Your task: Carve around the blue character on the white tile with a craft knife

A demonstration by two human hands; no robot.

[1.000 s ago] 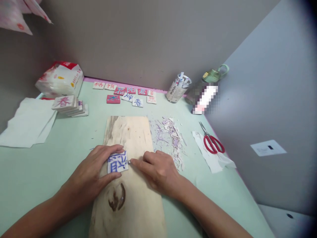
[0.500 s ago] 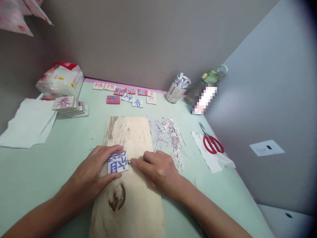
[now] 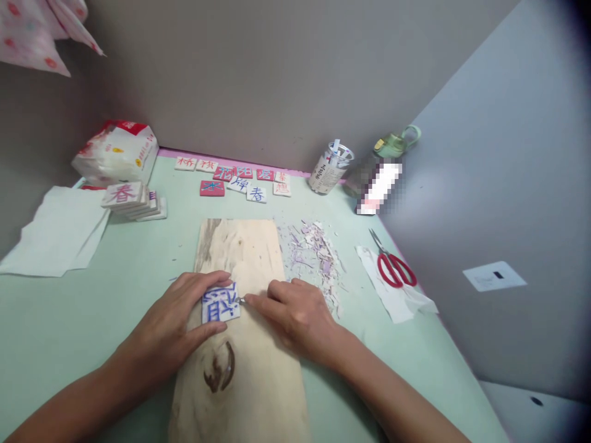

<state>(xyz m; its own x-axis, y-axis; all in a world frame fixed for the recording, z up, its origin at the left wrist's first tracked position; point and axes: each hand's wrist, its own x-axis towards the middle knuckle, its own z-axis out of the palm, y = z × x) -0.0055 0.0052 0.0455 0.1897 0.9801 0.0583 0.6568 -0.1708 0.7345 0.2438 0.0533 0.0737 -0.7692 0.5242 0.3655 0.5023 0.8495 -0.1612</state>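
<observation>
Left hand (image 3: 178,323) pins a small white block (image 3: 220,302) bearing a blue character flat on the wooden board (image 3: 240,246), thumb and fingers clamped on its edges. Right hand (image 3: 295,314) pinches a thin carving tool (image 3: 241,300) at the block's right edge; shavings (image 3: 314,252) lie on the worktop (image 3: 92,307).

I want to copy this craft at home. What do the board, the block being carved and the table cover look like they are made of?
Board: bare, unvarnished wood; pale grain and a dark knot show.
Block, held by the left hand: likely soft rubber or similar; white with blue strokes, matte, and thin curled shavings lie nearby.
Table cover: smooth, matte pale green sheet, perhaps plastic or a cutting mat; cannot tell.
</observation>
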